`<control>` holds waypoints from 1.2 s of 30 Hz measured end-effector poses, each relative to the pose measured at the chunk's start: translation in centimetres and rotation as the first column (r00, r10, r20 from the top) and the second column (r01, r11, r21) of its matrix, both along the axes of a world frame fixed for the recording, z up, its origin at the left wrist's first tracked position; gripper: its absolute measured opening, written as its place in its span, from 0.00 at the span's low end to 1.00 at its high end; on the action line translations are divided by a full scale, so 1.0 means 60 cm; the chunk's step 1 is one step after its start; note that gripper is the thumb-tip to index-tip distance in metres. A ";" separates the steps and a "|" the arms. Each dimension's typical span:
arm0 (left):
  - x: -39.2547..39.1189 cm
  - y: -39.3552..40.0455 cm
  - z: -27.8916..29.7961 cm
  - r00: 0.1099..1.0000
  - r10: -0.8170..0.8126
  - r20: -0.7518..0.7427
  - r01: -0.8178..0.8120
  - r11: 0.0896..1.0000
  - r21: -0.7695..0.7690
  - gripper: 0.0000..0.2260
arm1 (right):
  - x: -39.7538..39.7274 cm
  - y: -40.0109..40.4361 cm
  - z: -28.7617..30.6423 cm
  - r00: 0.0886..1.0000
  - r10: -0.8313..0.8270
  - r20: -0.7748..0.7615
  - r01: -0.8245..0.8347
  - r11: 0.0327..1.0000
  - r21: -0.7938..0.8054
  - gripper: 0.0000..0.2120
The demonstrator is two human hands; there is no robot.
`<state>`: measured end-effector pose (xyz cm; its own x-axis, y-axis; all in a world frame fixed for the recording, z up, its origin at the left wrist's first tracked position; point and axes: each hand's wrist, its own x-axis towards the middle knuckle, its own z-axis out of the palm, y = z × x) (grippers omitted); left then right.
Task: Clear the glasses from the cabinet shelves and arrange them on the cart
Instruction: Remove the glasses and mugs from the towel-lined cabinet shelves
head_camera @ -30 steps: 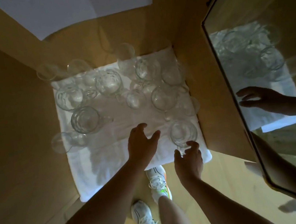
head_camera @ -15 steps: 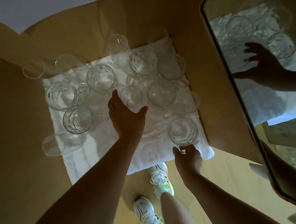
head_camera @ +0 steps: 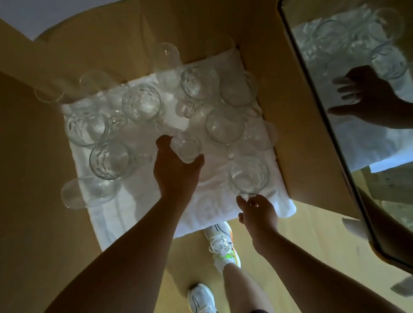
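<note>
Both bare forearms reach forward. The left hand (head_camera: 175, 170) spreads thumb and fingers in a curved, unclosed grip; the right hand (head_camera: 258, 211), lower and nearer, pinches with curled fingertips.

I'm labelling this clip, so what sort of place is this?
Probably the inside of a wooden storage cabinet: a shelf lined with a white towel, crowded with clear glasses, and an open glass door at the right.
</note>
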<state>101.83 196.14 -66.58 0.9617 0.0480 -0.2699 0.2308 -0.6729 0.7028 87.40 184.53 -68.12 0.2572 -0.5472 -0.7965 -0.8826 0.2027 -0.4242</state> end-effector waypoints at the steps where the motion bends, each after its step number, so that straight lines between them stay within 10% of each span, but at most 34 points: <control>1: -0.007 0.008 0.005 1.000 -0.021 0.003 0.021 1.000 0.003 0.34 | 0.003 0.002 0.005 1.000 0.000 0.024 0.000 1.000 0.003 0.13; 15: -0.092 0.125 0.197 0.998 0.054 -0.025 -0.058 0.969 -0.241 0.29 | -0.035 0.061 0.173 0.954 0.257 0.151 -0.243 0.964 -0.104 0.22; 36: -0.320 0.209 0.708 0.975 0.060 0.215 0.108 0.718 -0.688 0.30 | -0.266 0.120 0.656 0.740 0.325 0.589 -0.080 0.912 -0.403 0.26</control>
<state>82.63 208.66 -24.12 0.9954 -0.0950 -0.0132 0.0150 0.0186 0.9997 71.45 191.71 -28.79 0.7663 -0.6149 -0.1863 -0.3859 -0.2088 -0.8986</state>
